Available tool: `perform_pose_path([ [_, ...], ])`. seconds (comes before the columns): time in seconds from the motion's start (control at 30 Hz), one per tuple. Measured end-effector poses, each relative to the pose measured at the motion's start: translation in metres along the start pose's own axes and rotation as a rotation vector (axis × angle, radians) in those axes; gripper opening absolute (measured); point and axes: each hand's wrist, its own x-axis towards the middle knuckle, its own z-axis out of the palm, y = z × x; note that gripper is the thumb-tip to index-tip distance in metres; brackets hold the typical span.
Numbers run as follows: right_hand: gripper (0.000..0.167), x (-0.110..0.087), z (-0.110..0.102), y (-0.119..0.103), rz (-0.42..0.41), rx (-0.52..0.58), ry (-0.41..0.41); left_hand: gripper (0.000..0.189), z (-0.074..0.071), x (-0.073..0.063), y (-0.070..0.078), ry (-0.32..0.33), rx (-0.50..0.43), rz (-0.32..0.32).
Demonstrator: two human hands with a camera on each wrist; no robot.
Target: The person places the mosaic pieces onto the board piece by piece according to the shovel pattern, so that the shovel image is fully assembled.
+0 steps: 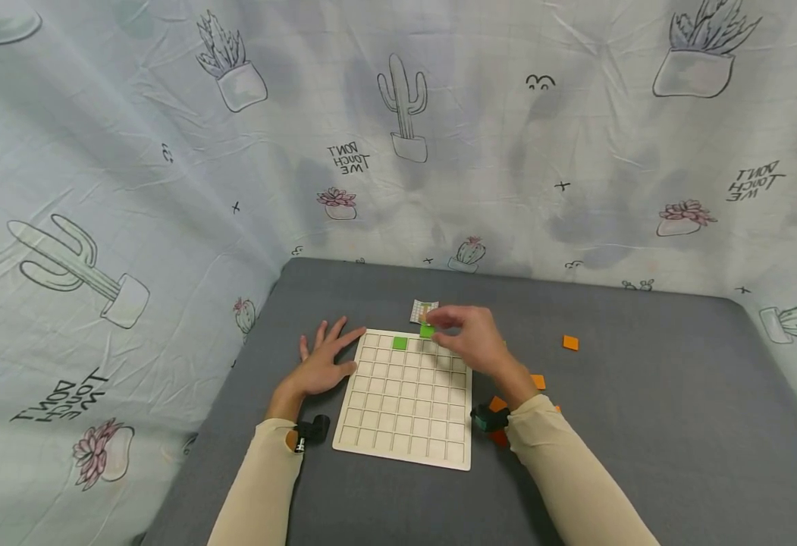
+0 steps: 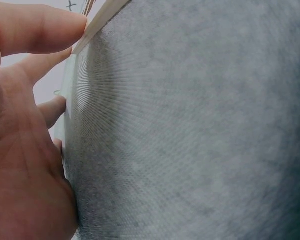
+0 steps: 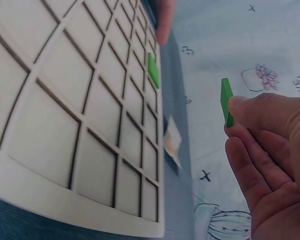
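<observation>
A pale wooden grid board (image 1: 398, 413) lies on the grey table. In its far row sits a green square tile (image 1: 400, 343). My right hand (image 1: 472, 335) is over the board's far edge and pinches a second green tile (image 3: 226, 101) between thumb and fingers; in the right wrist view this tile is held up, apart from the board. My left hand (image 1: 326, 364) rests at the board's left side with its fingers spread. Its thumb (image 2: 45, 30) touches the board's edge in the left wrist view. Just beyond the board is a small printed card (image 1: 418, 311), partly hidden by my right hand.
Right of the board lie loose tiles: an orange tile (image 1: 570, 343) farther off, another orange tile (image 1: 538, 381) by my right wrist, and a red tile (image 1: 500, 437), partly covered by the wrist camera. Behind the grey table (image 1: 644, 425) hangs a cactus-print cloth (image 1: 494, 152).
</observation>
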Motion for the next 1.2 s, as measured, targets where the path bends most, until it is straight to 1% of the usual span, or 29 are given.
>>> perform_pose_path([
  [0.2, 0.034, 0.001, 0.012, 0.008, 0.024, 0.006, -0.035, 0.068, 0.000, 0.000, -0.001, 0.001, 0.002, 0.002],
  [0.4, 0.036, 0.001, 0.021, 0.011, 0.067, 0.040, -0.066, 0.069, 0.000, -0.001, -0.002, -0.004, -0.005, 0.000],
  [0.57, 0.035, 0.002, 0.028, 0.013, 0.097, 0.028, -0.088, 0.069, -0.001, 0.000, -0.004, -0.008, -0.015, 0.009],
  [0.77, 0.033, 0.003, 0.035, 0.019, 0.087, 0.012, -0.087, 0.069, -0.001, 0.001, -0.005, -0.006, -0.015, 0.013],
  [1.0, 0.033, 0.003, 0.042, 0.023, 0.073, 0.003, -0.086, 0.069, -0.002, 0.000, -0.002, -0.009, -0.005, 0.013],
  [1.2, 0.035, 0.005, 0.045, 0.021, 0.090, -0.020, -0.107, 0.070, -0.002, -0.001, -0.002, -0.012, -0.004, 0.013],
])
